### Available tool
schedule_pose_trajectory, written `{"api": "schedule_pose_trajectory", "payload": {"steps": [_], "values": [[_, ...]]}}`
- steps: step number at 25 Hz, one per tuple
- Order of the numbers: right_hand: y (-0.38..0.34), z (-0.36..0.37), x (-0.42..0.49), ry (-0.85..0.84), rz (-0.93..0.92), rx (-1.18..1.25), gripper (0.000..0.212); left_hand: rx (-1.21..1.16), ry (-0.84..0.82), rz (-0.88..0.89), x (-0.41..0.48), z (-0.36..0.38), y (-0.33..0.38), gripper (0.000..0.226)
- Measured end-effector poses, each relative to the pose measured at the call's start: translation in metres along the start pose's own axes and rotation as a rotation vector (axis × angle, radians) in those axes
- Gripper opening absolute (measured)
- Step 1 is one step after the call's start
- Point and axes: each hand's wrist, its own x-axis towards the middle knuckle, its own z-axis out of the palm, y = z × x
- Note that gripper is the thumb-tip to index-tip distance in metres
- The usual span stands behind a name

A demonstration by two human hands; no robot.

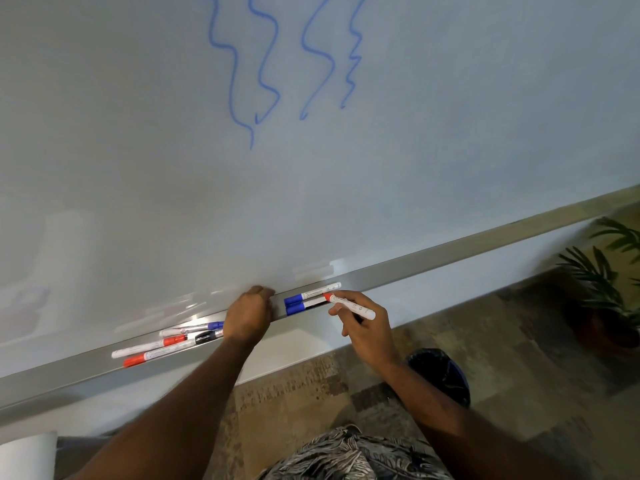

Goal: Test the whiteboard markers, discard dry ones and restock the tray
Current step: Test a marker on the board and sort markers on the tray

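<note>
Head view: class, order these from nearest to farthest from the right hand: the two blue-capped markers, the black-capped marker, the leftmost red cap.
1. Two blue-capped markers, in the tray beside the right hand.
2. Black-capped marker, just past the left hand.
3. Leftmost red cap, far left in the tray.

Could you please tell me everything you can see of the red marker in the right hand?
The red marker has a white plastic-looking barrel with dark print and a red end; cap or tip, I cannot tell. It lies nearly level, red end to the left, white end to the right. The right hand pinches its barrel between thumb and fingers, at the tray. Its red end sits by two blue markers lying in the tray; whether it touches them is unclear.
</note>
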Motion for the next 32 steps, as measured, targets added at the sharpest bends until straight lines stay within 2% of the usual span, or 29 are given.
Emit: {"api": "schedule_pose_trajectory", "payload": {"steps": [2,5,7,10,19,25,29,32], "values": [[0.001,0.002,0.000,0.008,-0.001,0.020,0.027,-0.416,0.123,-0.176,-0.003,-0.012,0.010,0.024],[0.000,0.007,0.000,0.003,-0.010,0.018,0.025,-1.114,0.156,-0.504,-0.015,-0.028,0.038,0.021],[-0.002,0.012,-0.002,-0.013,-0.017,0.005,0.025,-1.339,0.139,-0.633,-0.024,-0.032,0.054,0.019],[-0.006,0.021,-0.005,-0.046,-0.051,-0.040,0.024,-1.544,0.085,-0.714,-0.036,-0.035,0.069,0.011],[-0.009,0.024,-0.015,-0.076,-0.084,-0.061,0.024,-1.589,0.100,-0.745,-0.049,-0.037,0.086,0.015],[-0.009,0.020,-0.020,-0.073,-0.046,-0.051,0.023,-1.536,0.071,-0.683,-0.059,-0.031,0.097,0.015],[-0.011,0.012,-0.017,0.044,0.140,0.098,0.011,-1.402,0.040,-0.556,-0.071,-0.027,0.107,0.017],[-0.008,-0.001,-0.010,0.147,0.324,0.251,0.027,-1.399,0.028,-0.458,-0.078,-0.028,0.123,0.016]]}}
